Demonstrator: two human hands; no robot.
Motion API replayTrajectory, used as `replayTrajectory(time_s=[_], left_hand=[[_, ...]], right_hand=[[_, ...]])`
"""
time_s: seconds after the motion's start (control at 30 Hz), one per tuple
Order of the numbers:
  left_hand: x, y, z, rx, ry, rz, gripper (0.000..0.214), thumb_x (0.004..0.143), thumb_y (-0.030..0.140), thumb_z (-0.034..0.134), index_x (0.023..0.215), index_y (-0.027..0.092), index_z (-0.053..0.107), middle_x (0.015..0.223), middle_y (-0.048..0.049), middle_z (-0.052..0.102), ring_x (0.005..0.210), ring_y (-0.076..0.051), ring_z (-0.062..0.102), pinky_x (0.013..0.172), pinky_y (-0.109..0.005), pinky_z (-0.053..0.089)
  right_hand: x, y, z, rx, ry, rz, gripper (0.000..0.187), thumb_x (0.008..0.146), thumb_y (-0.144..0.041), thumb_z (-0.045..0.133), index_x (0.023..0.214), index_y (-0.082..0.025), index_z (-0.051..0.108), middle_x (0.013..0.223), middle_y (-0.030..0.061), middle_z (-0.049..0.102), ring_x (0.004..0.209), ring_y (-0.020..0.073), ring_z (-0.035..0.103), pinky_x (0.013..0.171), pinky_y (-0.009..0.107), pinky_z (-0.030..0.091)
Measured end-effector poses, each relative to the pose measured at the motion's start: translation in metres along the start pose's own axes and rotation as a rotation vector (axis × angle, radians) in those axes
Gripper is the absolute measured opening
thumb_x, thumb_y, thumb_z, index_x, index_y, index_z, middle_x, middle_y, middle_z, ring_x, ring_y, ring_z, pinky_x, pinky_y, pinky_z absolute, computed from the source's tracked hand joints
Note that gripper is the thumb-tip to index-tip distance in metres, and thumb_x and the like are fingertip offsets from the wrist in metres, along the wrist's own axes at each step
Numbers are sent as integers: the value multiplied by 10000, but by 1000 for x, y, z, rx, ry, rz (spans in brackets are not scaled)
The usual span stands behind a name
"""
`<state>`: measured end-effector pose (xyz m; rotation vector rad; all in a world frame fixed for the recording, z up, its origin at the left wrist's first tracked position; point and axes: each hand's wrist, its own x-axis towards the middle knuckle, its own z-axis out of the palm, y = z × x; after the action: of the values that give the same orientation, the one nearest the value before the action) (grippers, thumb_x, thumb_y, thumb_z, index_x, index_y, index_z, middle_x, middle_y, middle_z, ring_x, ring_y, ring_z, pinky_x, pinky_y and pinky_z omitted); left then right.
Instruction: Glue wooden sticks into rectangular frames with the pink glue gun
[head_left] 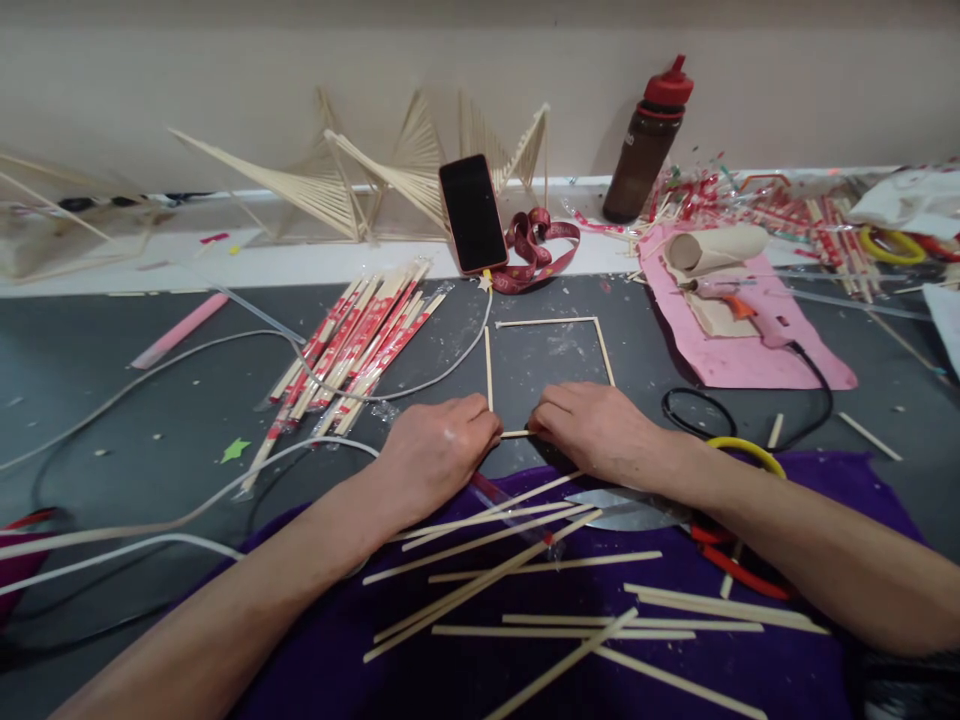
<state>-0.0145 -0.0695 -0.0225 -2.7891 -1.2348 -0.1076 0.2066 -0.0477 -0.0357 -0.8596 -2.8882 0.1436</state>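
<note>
On the dark table lies a square frame of thin wooden sticks [551,322]. My left hand [435,455] and my right hand [596,430] rest at its near side, knuckles up, fingers curled inward. Both pinch the ends of the short near stick [514,434], which shows between them. Just below my wrists, several loose bare sticks [517,585] lie scattered over a purple cloth [750,680]. A metal blade [626,510] pokes out from under my right forearm.
Wrapped chopsticks in red sleeves [360,345] lie left of the frame. A phone [472,212] leans against stick sculptures [360,170] by the wall. A glue gun [742,310] sits on a pink mat [757,360] at right. A brown bottle [649,140] stands behind. Cables [225,490] cross the left side.
</note>
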Motion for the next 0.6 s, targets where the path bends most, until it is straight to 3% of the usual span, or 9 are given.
replayTrajectory(time_s=[0.17, 0.43, 0.6], left_hand=[[-1, 6, -2, 9, -30, -29, 228, 902, 237, 401, 786, 181, 589, 738, -24, 574, 652, -159, 562, 492, -275, 318], [3, 22, -12, -5, -125, -184, 237, 887, 254, 393, 789, 162, 588, 768, -51, 588, 655, -185, 589, 507, -290, 365], [4, 20, -14, -53, -185, -234, 246, 883, 262, 386, 805, 164, 598, 785, -53, 603, 648, -189, 589, 515, -291, 362]], right_hand=[[0, 0, 1, 1, 13, -7, 196, 934, -204, 397, 950, -170, 590, 848, 43, 565, 731, 148, 441, 628, 283, 290], [1, 1, 2, 9, 13, -13, 189, 934, -209, 399, 933, -165, 583, 847, 42, 565, 726, 147, 442, 624, 282, 294], [1, 0, 0, 11, -8, -5, 183, 927, -209, 412, 923, -160, 589, 845, 49, 566, 723, 145, 444, 615, 278, 293]])
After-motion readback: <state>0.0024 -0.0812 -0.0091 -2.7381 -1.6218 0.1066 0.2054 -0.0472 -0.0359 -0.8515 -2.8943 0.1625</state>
